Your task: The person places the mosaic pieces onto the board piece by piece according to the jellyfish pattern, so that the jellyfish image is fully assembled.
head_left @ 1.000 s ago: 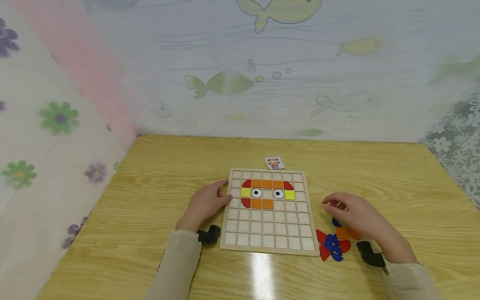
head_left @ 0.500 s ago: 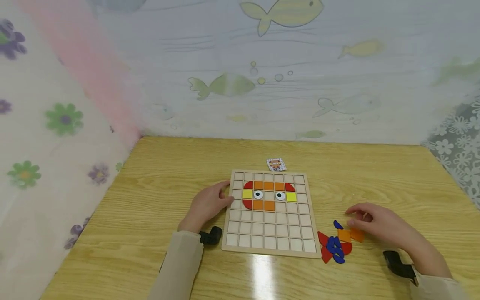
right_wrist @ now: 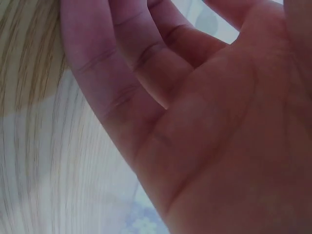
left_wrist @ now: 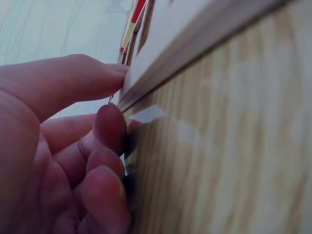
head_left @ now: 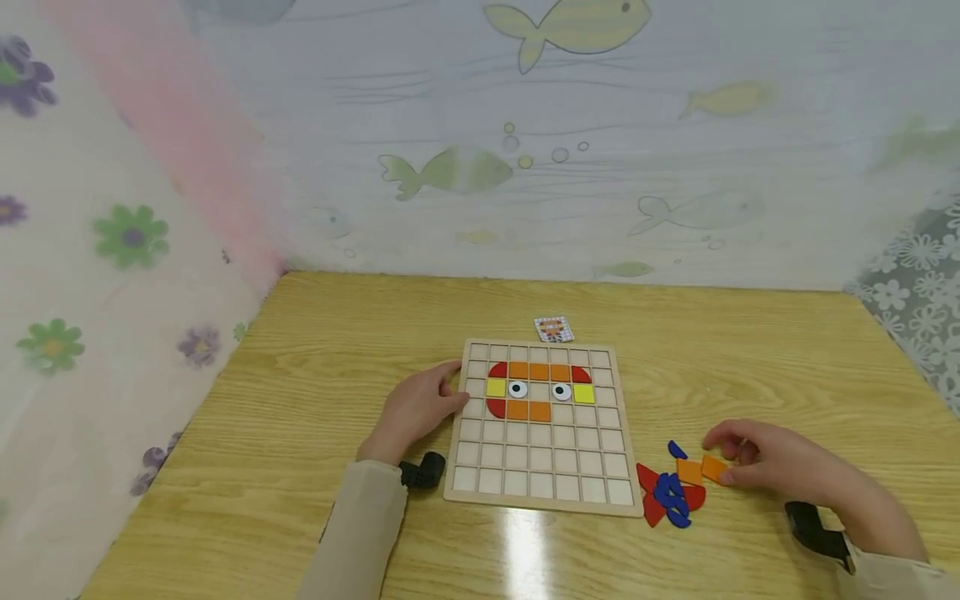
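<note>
A wooden grid board (head_left: pixel 542 502) lies on the table and holds a partial face of orange, red and yellow tiles with two eye pieces (head_left: pixel 538 390). My left hand (head_left: pixel 420 408) grips the board's left edge. In the left wrist view one finger (left_wrist: pixel 87 80) lies on the rim of the board (left_wrist: pixel 195 29) and another presses its side. My right hand (head_left: pixel 723 454) pinches an orange square tile (head_left: pixel 712 469) lying on the table right of the board. The right wrist view shows only the palm and curled fingers (right_wrist: pixel 146 53).
Beside the pinched tile lie another orange square (head_left: pixel 687 472), several blue pieces (head_left: pixel 670 498) and red pieces (head_left: pixel 643 477). A small picture card (head_left: pixel 552 328) sits just behind the board. Patterned curtains close in the table at the back and both sides.
My right hand has moved right and toward me, from near the board down onto the orange tile. The left hand and the board have stayed put.
</note>
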The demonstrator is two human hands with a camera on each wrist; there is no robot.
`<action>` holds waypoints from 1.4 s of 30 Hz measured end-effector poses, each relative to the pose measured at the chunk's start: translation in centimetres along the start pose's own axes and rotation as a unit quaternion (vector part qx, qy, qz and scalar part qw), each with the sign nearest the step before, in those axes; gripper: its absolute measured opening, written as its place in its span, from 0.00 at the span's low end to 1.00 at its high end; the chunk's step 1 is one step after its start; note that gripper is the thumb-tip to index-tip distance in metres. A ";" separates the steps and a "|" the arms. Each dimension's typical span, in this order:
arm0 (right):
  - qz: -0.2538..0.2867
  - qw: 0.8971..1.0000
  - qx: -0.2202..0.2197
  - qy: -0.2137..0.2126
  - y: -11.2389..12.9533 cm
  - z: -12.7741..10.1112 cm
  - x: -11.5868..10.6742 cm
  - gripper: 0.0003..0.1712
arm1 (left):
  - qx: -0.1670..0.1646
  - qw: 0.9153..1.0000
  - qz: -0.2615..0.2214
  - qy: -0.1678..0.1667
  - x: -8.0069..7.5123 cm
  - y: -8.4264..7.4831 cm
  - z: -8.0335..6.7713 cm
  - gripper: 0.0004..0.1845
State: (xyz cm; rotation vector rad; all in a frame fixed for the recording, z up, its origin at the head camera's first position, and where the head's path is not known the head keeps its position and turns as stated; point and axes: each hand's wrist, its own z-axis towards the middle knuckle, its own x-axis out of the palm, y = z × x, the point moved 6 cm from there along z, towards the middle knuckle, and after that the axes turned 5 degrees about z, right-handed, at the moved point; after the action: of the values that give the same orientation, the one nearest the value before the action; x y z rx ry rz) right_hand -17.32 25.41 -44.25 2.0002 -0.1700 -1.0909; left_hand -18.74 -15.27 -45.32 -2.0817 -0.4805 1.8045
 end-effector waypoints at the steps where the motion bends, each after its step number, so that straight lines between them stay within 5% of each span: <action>1: -0.007 1.000 0.003 -0.005 0.0 0.1 0.0 0.21 | 0.000 1.000 0.001 -0.001 -0.1 0.0 0.0 0.29; 18: 0.005 1.000 0.018 -0.019 0.5 0.8 0.4 0.20 | -0.002 1.000 -0.002 -0.002 0.0 0.1 0.0 0.29; 24: 0.000 0.997 0.052 -0.059 0.5 1.0 0.0 0.16 | -0.005 1.000 -0.001 -0.004 0.1 0.1 0.1 0.29; 34: -0.026 0.986 0.046 -0.158 1.6 1.1 -0.9 0.16 | 0.007 1.000 -0.007 0.005 0.4 -0.5 0.0 0.29; 42: 0.017 0.986 0.039 -0.163 3.2 3.7 -0.3 0.19 | 0.000 1.000 -0.006 -0.004 0.1 0.0 0.0 0.29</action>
State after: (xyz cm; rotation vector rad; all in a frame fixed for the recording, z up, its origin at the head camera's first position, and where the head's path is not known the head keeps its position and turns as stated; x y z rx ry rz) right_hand -19.49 21.24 -42.76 1.8662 -0.4219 -1.4036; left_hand -18.72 -15.21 -45.40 -2.0679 -0.4926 1.8072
